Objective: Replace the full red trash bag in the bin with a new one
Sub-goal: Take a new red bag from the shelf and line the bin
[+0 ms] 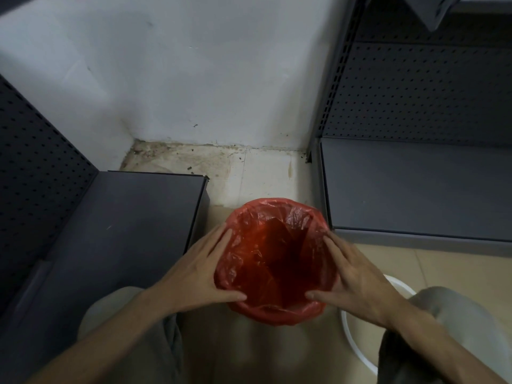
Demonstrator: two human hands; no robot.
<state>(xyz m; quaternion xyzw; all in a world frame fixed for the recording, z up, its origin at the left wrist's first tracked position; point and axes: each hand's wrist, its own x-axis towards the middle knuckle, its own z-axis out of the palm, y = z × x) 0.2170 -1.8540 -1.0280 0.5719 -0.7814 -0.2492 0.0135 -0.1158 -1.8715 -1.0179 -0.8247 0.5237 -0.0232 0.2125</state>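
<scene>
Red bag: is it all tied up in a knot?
No, the red bag is wide open, its edge folded over the bin's rim, with the left hand and right hand flat against its sides.

The bin (277, 309) is set on the floor (260, 178) between two shelves, left (124, 231) and right (415, 189), with a wall (194, 79) behind. A bag (273, 259) is fitted in it.

Dark grey metal shelf base (144, 217) at left, perforated back panel (36, 162) behind. Matching shelf (415, 187) at right. White scuffed wall (194, 79) between. Dirty tiled floor (249, 173). White round basin rim (352, 336) lower right. Grey trousers (457, 328).
</scene>
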